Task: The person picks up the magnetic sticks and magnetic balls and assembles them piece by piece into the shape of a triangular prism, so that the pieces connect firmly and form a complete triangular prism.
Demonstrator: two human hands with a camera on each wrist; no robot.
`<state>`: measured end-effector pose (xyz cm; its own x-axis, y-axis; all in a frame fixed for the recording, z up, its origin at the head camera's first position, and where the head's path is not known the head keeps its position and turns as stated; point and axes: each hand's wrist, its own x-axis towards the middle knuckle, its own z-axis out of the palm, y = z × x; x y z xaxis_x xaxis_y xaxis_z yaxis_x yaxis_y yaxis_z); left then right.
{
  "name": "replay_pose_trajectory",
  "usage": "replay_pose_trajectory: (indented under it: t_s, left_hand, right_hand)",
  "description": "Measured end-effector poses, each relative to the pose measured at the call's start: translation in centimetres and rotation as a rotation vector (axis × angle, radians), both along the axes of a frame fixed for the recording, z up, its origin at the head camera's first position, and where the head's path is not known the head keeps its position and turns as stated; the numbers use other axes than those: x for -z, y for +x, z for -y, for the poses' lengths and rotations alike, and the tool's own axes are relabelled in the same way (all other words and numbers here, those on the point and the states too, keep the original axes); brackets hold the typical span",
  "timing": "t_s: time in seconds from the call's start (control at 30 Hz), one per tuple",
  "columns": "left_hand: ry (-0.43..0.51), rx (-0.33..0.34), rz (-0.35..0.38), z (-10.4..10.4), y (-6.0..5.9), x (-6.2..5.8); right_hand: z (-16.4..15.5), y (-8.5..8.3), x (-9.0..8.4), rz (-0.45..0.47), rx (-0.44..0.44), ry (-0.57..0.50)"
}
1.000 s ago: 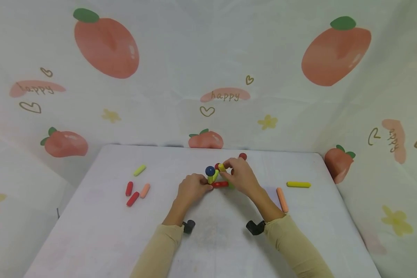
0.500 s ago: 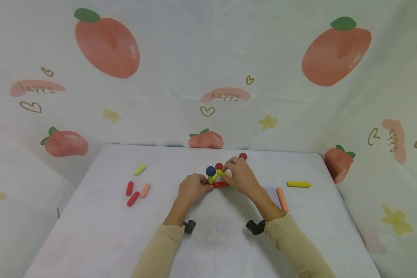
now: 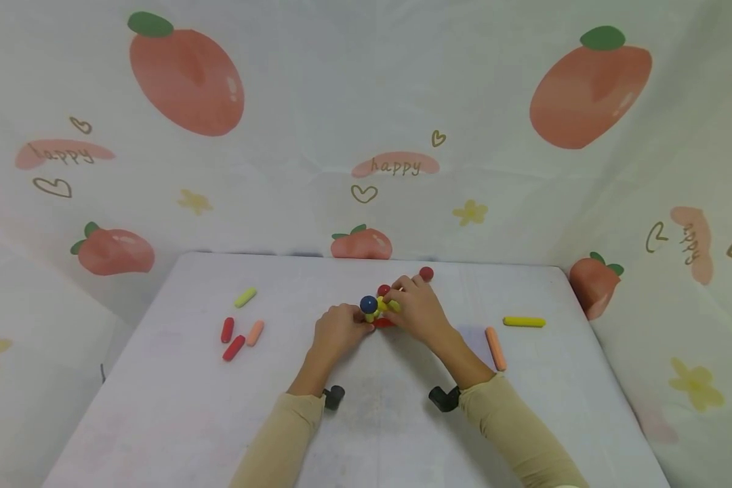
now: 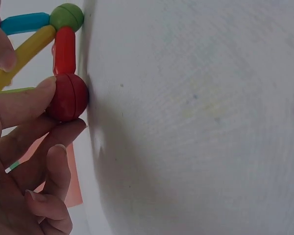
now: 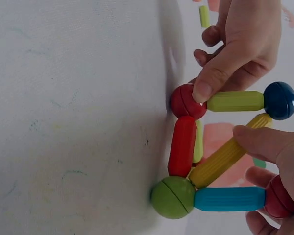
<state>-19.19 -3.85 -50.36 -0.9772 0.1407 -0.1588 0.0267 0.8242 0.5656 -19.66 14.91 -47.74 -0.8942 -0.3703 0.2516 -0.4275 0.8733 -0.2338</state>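
Observation:
Balls and magnetic sticks form a small frame standing on the table between both hands. My left hand [image 3: 340, 332] pinches a red ball [image 5: 187, 101] at its bottom corner. From that ball a red stick [image 5: 182, 146] runs to a green ball [image 5: 172, 197], and a lime stick [image 5: 235, 101] rises to a blue ball [image 5: 280, 100]. My right hand [image 3: 419, 308] pinches a yellow stick [image 5: 220, 160] that slants from the green ball to the blue one. A blue stick [image 5: 229, 199] rises from the green ball to another red ball [image 5: 280, 197], partly covered by right-hand fingers.
On the left of the table lie two red sticks [image 3: 234, 348], a peach stick [image 3: 255, 333] and a lime stick [image 3: 245, 297]. An orange stick [image 3: 495, 348] and a yellow one [image 3: 524, 322] lie right. A loose red ball [image 3: 426, 273] sits near the back edge.
The yellow stick's upper end has swung down and left toward the blue ball, with my right hand following it slightly left. My left hand stays nearly still at the red ball.

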Motion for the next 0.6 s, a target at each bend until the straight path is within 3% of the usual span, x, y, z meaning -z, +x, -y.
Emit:
replay_pose_trajectory:
  t_s: [0.23,0.4,0.5,0.6]
  left_hand:
    - [0.005,0.013,-0.026,0.1,-0.3,0.1]
    - [0.002,0.020,0.000,-0.1,-0.4,-0.1]
    - [-0.008,0.011,0.002,-0.2,-0.4,-0.2]
    - [-0.010,0.006,0.005,-0.3,-0.3,-0.3]
  right_hand:
    - [-0.1,0.1,-0.1,-0.007,-0.029,-0.025]
    - [-0.5,0.1,-0.2,-0.002,-0.050,-0.033]
    - [-1.3,0.0,-0.3,0.077,-0.069,-0.137]
    - [-2.7,0.2,-0.4,0.207,-0.043,-0.339]
